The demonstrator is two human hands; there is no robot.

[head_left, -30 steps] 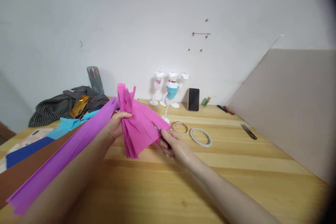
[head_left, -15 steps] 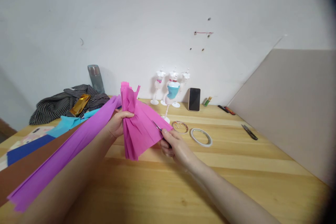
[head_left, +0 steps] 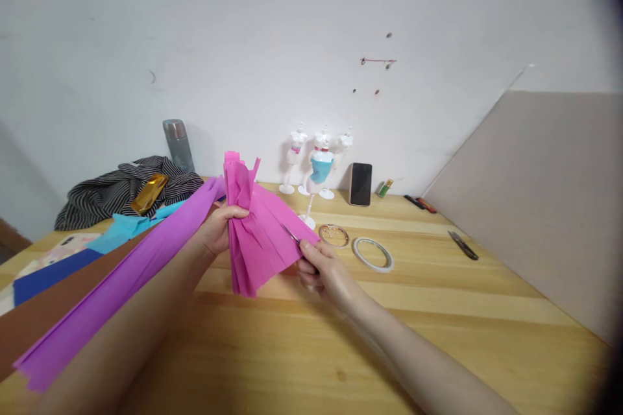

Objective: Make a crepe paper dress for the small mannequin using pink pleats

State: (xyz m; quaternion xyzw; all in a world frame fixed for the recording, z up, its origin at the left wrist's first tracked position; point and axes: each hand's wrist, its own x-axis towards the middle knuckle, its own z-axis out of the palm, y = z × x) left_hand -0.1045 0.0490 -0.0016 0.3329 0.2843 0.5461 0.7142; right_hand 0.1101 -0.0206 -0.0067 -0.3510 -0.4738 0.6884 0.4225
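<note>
Bunched pink crepe paper (head_left: pixel 265 233) hangs over the table, gathered into tight folds at its left side. My left hand (head_left: pixel 219 228) is closed on those folds, thumb across the front. At the paper's right edge my right hand (head_left: pixel 318 266) grips a pair of scissors (head_left: pixel 291 235), blades pointing up and left against the sheet. The fingers cover most of the handles. Behind the paper stands a small white dress-form stand (head_left: pixel 311 188) with a blue wrapped bodice (head_left: pixel 321 170).
Purple paper (head_left: pixel 131 279), brown and blue sheets, and a striped cloth (head_left: pixel 121 191) lie left, near a flask (head_left: pixel 178 146). Several more dress forms stand by the wall. Tape rolls (head_left: pixel 373 254), a phone (head_left: pixel 360 184), a green bottle (head_left: pixel 385 188) and a dark cutting tool (head_left: pixel 463 245) sit right.
The scissor tips have shifted very slightly to the left over the pink paper. Both hands keep their grip in nearly the same places.
</note>
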